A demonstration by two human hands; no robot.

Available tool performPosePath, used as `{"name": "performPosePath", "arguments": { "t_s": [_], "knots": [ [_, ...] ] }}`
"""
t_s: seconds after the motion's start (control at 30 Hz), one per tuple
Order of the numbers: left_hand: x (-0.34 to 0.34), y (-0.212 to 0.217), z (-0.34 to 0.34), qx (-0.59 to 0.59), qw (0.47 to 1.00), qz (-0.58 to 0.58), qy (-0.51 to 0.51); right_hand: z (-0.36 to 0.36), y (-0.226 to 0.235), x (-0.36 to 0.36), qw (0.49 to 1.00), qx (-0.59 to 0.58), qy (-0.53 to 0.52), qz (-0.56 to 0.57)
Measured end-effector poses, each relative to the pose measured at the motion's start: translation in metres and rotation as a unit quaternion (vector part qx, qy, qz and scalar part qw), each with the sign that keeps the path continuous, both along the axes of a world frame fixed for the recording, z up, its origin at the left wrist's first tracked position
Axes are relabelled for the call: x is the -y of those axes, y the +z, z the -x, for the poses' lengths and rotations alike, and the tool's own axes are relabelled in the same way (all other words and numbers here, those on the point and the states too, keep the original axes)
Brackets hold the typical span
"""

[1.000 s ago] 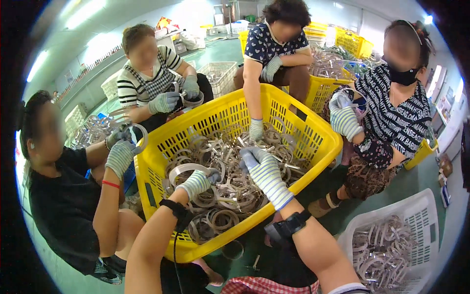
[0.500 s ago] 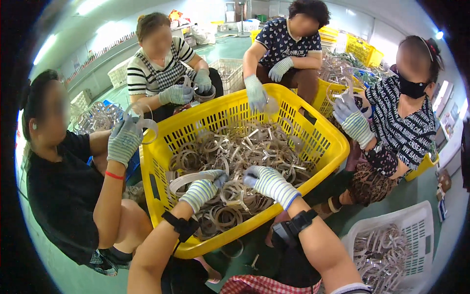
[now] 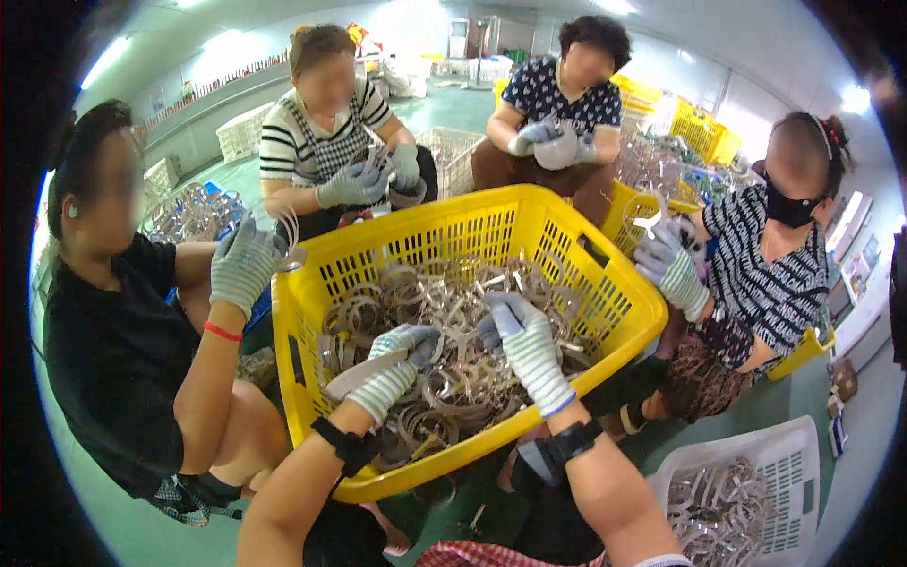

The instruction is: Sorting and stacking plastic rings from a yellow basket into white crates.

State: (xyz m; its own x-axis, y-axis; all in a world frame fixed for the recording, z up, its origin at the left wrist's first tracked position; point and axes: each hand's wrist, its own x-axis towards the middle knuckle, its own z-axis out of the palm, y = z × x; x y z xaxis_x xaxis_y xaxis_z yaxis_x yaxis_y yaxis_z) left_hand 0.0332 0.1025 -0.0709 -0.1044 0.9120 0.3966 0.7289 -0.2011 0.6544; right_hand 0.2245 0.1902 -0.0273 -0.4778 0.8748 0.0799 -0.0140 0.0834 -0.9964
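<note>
We find the left hand (image 3: 404,361), in a striped knit glove with grey fingers, over the left-centre of the yellow slotted crate (image 3: 406,227). Its fingers are bent inward and it holds a flat curved band (image 3: 362,375), which projects to the left of the glove toward the crate's near left corner. Details at the fingertips are too small to tell.

We observe the right hand (image 3: 527,348), gloved alike, over the right-centre of the heap of curved bands (image 3: 453,304). Its fingers are bent and fairly narrow, pointing away from the wearer; we cannot tell whether they grip a piece. The two hands are near each other but apart.

We note that the heap covers the crate's floor, its ring-shaped greyish bands tangled with shiny fittings. Dark straps circle both of the wearer's wrists.

Four gloved co-workers sit around the crate: one in a black top (image 3: 99,378) at left, one in a striped top (image 3: 283,146) and one in a heart-patterned top (image 3: 529,90) on the far side, and one in a black-and-white top (image 3: 789,302) at right. At lower right, we record a white crate (image 3: 801,449) containing more bands (image 3: 713,515).
</note>
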Motion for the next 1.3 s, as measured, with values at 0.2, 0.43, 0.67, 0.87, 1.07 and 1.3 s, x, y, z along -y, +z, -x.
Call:
{"name": "performPosePath", "arguments": {
  "t_s": [0.2,0.43,0.67,0.87,1.07,1.3],
  "knots": [
    [0.001,0.015,0.020,0.165,0.982,-0.044,0.084,-0.009,0.048,0.039,0.986,-0.130,-0.023,-0.097],
    [0.021,0.074,0.009,0.419,0.907,0.035,0.033,-0.033,-0.039,-0.045,0.957,0.051,-0.069,-0.278],
    [0.042,0.081,0.011,0.473,0.878,0.014,-0.068,-0.011,0.003,-0.001,0.922,0.215,0.025,-0.319],
    [0.052,0.098,0.004,0.450,0.887,0.061,-0.088,-0.005,-0.015,0.020,0.959,0.189,0.131,-0.168],
    [0.053,0.089,-0.006,0.292,0.956,-0.013,-0.010,0.015,-0.020,0.027,0.919,0.294,0.050,-0.259],
    [0.052,0.086,-0.024,-0.042,0.988,-0.149,-0.002,0.025,-0.050,0.004,0.922,0.264,-0.030,-0.282]
  ]
}}
